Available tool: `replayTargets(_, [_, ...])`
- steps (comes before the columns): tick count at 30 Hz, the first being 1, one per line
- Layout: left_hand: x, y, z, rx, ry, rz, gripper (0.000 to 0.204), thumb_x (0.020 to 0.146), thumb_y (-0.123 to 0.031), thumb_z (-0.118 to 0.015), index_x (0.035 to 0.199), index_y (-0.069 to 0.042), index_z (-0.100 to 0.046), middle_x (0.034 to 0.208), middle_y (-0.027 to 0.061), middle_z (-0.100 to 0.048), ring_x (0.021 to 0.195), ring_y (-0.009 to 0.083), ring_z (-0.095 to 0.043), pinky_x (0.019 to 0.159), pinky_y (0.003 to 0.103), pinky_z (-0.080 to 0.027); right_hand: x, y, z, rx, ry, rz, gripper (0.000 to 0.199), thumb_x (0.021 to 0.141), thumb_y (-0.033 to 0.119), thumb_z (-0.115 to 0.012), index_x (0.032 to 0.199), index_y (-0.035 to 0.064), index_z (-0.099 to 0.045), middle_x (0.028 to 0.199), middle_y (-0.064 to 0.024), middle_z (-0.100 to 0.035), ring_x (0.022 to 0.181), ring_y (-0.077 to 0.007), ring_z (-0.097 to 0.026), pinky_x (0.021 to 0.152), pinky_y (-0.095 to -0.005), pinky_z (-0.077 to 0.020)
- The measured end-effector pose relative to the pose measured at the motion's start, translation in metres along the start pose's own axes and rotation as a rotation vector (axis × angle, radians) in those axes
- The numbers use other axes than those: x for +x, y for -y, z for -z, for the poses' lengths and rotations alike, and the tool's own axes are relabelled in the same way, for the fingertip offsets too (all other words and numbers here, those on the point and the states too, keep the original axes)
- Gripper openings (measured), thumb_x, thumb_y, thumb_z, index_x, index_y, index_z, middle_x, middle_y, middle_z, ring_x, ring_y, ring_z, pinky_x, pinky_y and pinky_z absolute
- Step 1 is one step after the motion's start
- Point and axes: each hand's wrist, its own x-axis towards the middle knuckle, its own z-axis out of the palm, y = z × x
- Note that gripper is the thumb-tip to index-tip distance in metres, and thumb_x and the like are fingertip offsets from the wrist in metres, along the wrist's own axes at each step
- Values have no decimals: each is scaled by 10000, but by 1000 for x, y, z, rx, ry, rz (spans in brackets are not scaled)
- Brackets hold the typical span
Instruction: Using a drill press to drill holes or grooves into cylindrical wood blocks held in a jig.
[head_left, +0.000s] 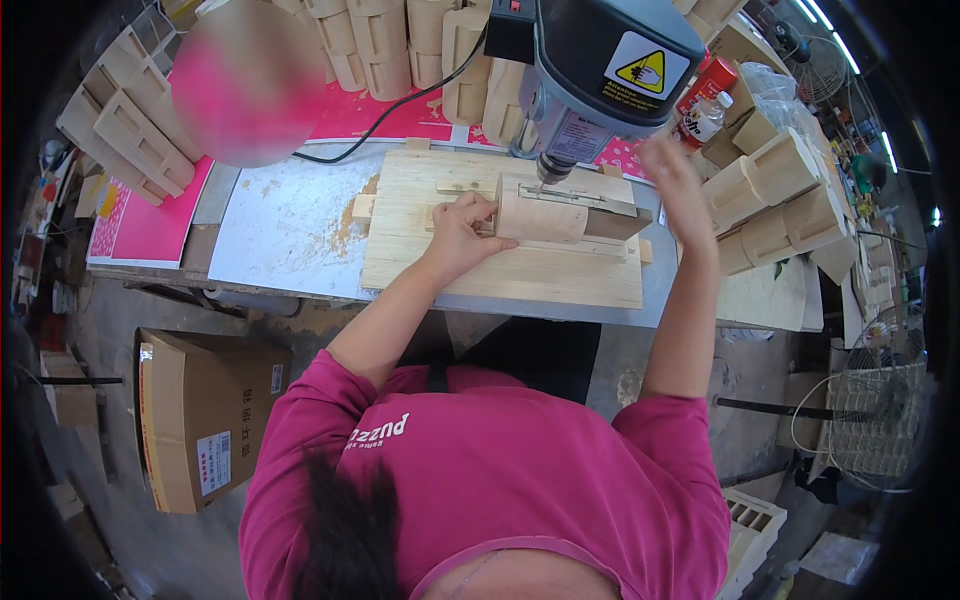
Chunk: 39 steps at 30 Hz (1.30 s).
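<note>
On a pale wooden board (420, 270), a light wooden cylinder (540, 222) lies on its side beneath the drill press (570, 90). A slotted metal strip (575, 198) runs along the cylinder's top, and the drill chuck (553, 170) is right above it. My left hand (463, 238) grips the cylinder's left end, thumb along its near side and fingers at the end. A flat brownish piece (615, 224) sticks out at the cylinder's right end. Raised at the right side of the drill press, my right hand (675, 180) is smeared by motion; whether it holds anything is unclear.
Wooden cylinders with cut-outs (380, 45) stand stacked at the back, and more (780, 205) lie at the right. A black cable (400, 105) crosses the table's back. Left of the board, sawdust lies on a white sheet (280, 225). A cardboard box (210, 420) stands on the floor.
</note>
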Motion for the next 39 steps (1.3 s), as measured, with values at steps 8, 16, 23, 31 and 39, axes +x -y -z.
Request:
replayTargets(8, [-38, -11, 55, -107, 49, -224, 357, 550, -182, -809, 819, -30, -632, 727, 21, -510, 687, 149, -514, 658, 247, -377, -75, -11, -21, -44, 297, -66, 274, 741, 154, -691, 931, -30, -617, 775, -67, -588, 684, -129, -515, 634, -251, -409])
replayTargets(16, [-107, -21, 153, -847, -149, 397, 195, 719, -129, -673, 839, 20, -636, 868, 46, -616, 786, 97, -568, 718, 233, -442, -115, -14, -48, 529, 375, -461, 254, 745, 182, -694, 909, -6, -643, 736, 12, -586, 661, -58, -499, 594, -201, -386])
replayTargets(23, [-139, 5, 182, -1372, -365, 541, 486, 814, -437, -495, 1180, -118, -508, 1079, 92, -582, 956, 235, -575, 731, 410, -475, -118, -10, -86, 506, 501, -505, 238, 745, 178, -695, 881, -11, -645, 720, 20, -584, 638, -48, -483, 575, -194, -372])
replayTargets(31, [-143, -5, 190, -1745, -561, 432, 518, 853, -491, -379, 1226, -141, -457, 1203, 102, -483, 1026, 280, -506, 827, 507, -416, -110, -8, -95, 508, 530, -454, 227, 754, 196, -673, 847, -7, -632, 727, 11, -585, 670, -64, -501, 614, -202, -385])
replayTargets(39, [-148, -13, 270, -987, -765, 192, 381, 791, -236, -624, 1092, -27, -521, 1019, 101, -589, 928, 221, -587, 817, 377, -482, -116, -13, -94, 541, 496, -497, 212, 740, 162, -684, 851, -14, -642, 737, 12, -581, 655, -61, -485, 594, -204, -377])
